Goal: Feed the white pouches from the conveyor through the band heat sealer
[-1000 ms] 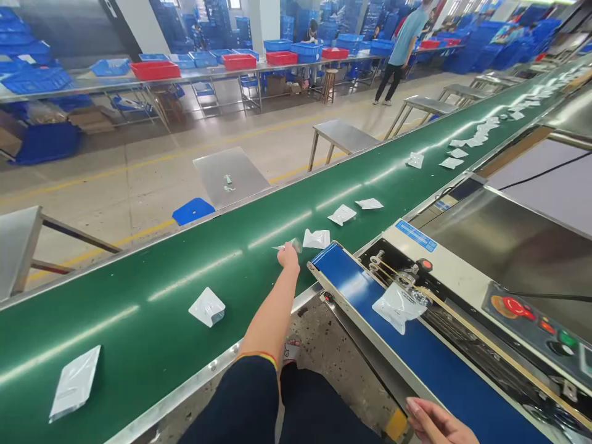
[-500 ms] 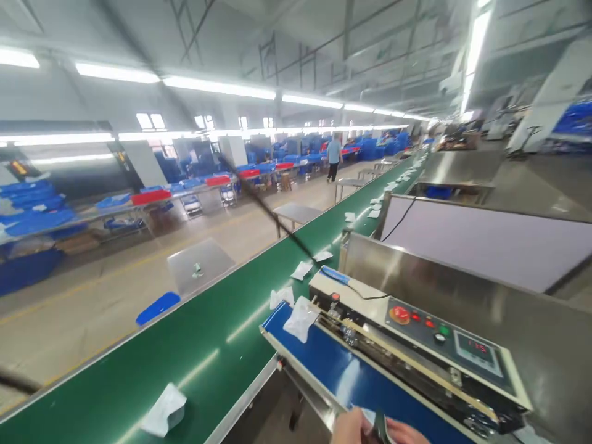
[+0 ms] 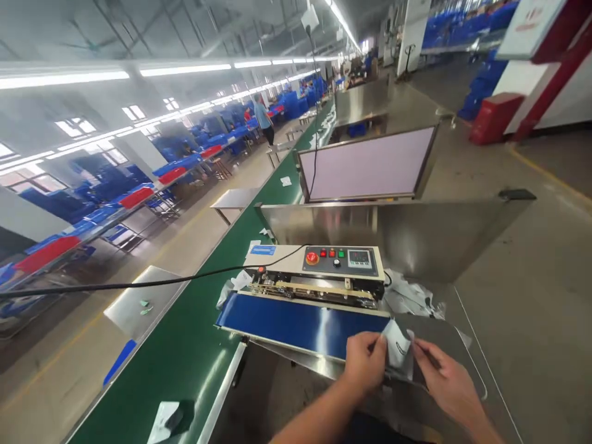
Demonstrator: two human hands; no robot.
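A small white plastic pouch (image 3: pixel 396 346) with dark print is pinched between my two hands. My left hand (image 3: pixel 366 362) grips its left edge, close to the right end of the blue conveyor belt (image 3: pixel 287 324). On the pouch's other side, my right hand (image 3: pixel 446 379) holds the edge between thumb and fingers. Behind the belt stands a band sealing machine (image 3: pixel 282 259) with a red knob, lit buttons and a digital display. Another white pouch (image 3: pixel 241 280) is at the belt's left end, by the green conveyor.
A long green conveyor (image 3: pixel 185 345) runs along the left, carrying a white pouch (image 3: pixel 164 422) near the front. Loose pouches (image 3: pixel 411 296) lie right of the machine. A black cable (image 3: pixel 139 285) crosses the view. A person (image 3: pixel 263 120) walks in the far aisle.
The view has swung right and tilted. Both hands, earlier at the lower edge, now show fully with the pouch held between them. Pouches at the machine's left end have shifted toward the green conveyor.
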